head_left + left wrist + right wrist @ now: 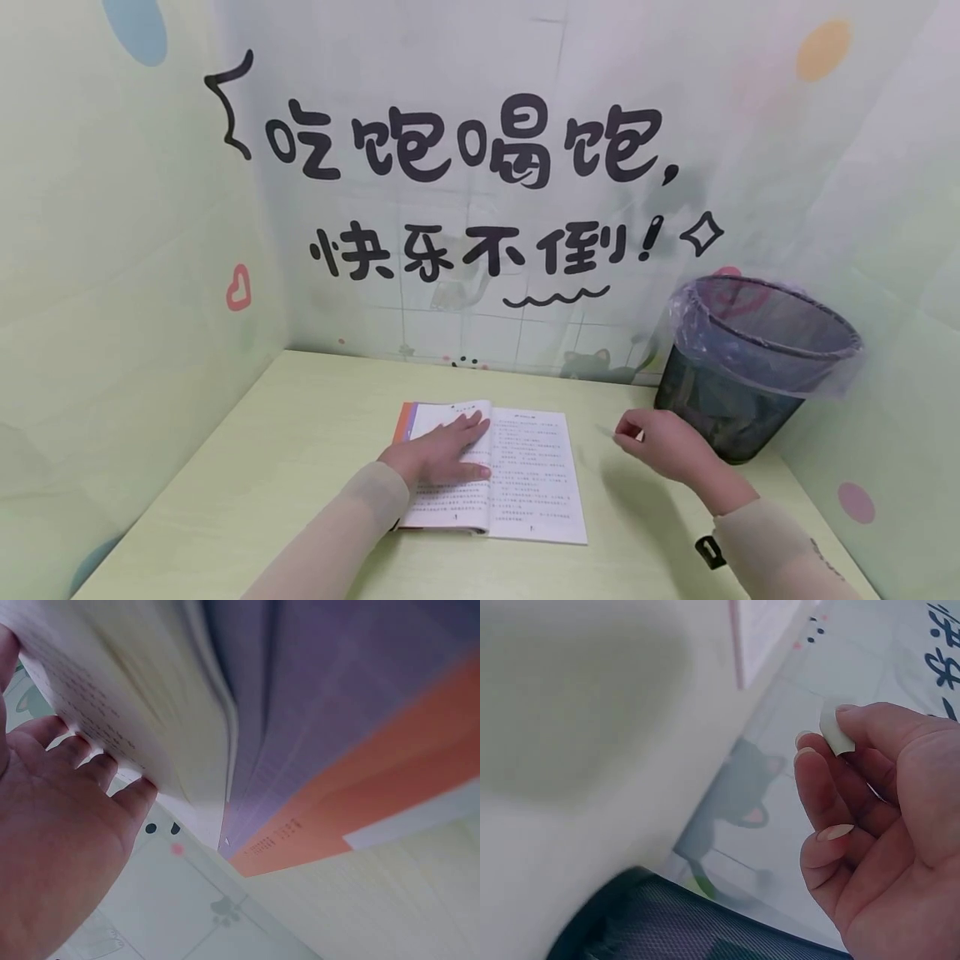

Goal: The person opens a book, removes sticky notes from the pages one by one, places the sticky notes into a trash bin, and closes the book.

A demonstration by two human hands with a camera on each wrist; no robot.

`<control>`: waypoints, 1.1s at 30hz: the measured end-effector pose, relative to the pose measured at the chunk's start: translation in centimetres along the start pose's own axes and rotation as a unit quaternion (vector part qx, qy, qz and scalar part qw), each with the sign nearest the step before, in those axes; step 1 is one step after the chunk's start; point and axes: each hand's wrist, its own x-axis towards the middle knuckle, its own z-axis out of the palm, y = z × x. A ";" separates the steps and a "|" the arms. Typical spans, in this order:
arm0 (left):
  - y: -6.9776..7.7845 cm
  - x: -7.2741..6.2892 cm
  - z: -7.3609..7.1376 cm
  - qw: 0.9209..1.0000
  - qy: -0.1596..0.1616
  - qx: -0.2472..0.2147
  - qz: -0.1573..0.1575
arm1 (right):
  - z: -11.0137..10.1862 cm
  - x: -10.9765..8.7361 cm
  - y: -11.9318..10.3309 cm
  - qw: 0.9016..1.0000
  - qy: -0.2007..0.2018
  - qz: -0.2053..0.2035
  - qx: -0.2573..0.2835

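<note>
An open book (534,483) lies on the table, its printed pages facing up. My left hand (448,454) rests on its left page with fingers spread towards the fold. In the left wrist view the fingers (135,799) lie straight over the page, and an orange and purple cover (300,825) shows at the side. To the right of the book, my right hand (671,442) is raised above the table. It pinches a small pale strip (835,733), perhaps paper, between thumb and index finger; the other fingers are curled.
A dark mesh wastebasket (720,396) with a clear plastic liner (832,375) stands at the back right, close behind my right hand. Printed fabric walls (465,325) enclose the table (247,467) at the back and both sides. A black tag (709,552) sits by the right sleeve.
</note>
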 end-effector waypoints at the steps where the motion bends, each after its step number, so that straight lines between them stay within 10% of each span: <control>1: 0.0 0.0 0.0 1.000 0.001 0.000 -0.001 | -0.5 0.0 0.0 1.000 0.002 -0.003 -0.001; 20: 0.0 -0.1 0.1 1.000 0.003 -0.006 -0.008 | -11.7 -0.6 0.2 0.989 0.147 0.006 0.003; 33: -0.2 -0.2 0.1 1.000 0.006 -0.007 0.000 | -17.0 -2.1 4.9 0.966 0.236 0.107 -0.015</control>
